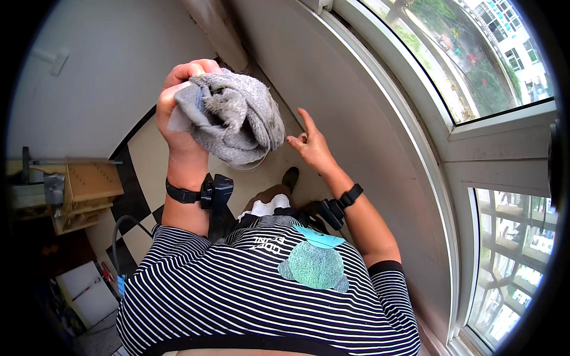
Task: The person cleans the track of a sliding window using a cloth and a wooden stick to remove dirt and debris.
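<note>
A bunched grey terry cloth (249, 115) with darker stains is raised before me. My left hand (180, 98) grips it from the left, and a flat pale label-like flap sticks out near the thumb. Folds of the cloth hide part of the fingers. To the right of the cloth is my right hand (314, 147), with index finger and thumb spread and nothing held. The thumb tip comes close to the cloth's right edge without plainly touching it. Under the cloth, a curved rim (249, 167) shows, perhaps of a bucket; the rest is hidden.
A sliding window frame (494, 142) and the wall (356, 111) below it run along my right. Boxes (93, 182) stand at left on the tiled floor (144, 147). My dark shoe (291, 177) shows below; a cable (118, 231) loops by my left sleeve.
</note>
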{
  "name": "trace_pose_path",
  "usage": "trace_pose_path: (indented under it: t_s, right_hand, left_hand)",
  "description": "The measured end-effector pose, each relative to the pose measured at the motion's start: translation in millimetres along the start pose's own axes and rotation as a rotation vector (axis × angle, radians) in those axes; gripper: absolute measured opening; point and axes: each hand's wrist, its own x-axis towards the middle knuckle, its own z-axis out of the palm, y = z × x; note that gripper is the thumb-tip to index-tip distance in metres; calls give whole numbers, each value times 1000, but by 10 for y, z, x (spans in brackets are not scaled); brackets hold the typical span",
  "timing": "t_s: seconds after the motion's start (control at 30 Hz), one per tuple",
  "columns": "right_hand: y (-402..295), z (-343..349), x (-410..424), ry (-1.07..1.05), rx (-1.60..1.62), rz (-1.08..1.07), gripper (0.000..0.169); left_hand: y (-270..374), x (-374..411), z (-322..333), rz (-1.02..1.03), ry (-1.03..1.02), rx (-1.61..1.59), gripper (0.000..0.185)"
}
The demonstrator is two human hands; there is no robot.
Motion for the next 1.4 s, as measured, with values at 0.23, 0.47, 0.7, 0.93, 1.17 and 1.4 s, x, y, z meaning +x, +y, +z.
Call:
trace_pose_path:
  t_s: [0.23,0.47,0.7,0.93,1.17,1.4]
  right_hand:
    - [297,-1,97,-182,254,-34,33]
    - [372,-582,-686,164,32,-72,21]
    - [230,-1087,-1417,290,-67,67,10]
    - [-248,-1110,-1955,309,-299,-50,8]
    - [-693,-1130,-2078,370,-471,-199,19]
    - [-929,-1392,-2515,702,-733,-228,20]
  left_hand:
    - [250,14,204,-142,18,-245,31]
    - [97,70,-324,18,-62,88,24]
    - [-277,-186,-153,-457,-197,291,16]
    - [-975,-617,428,-605,-718,556,39]
    - [-1171,-592,1289,-433,-1248,391,77]
    - [-1092,-410,1826,-362,-1343,352,40]
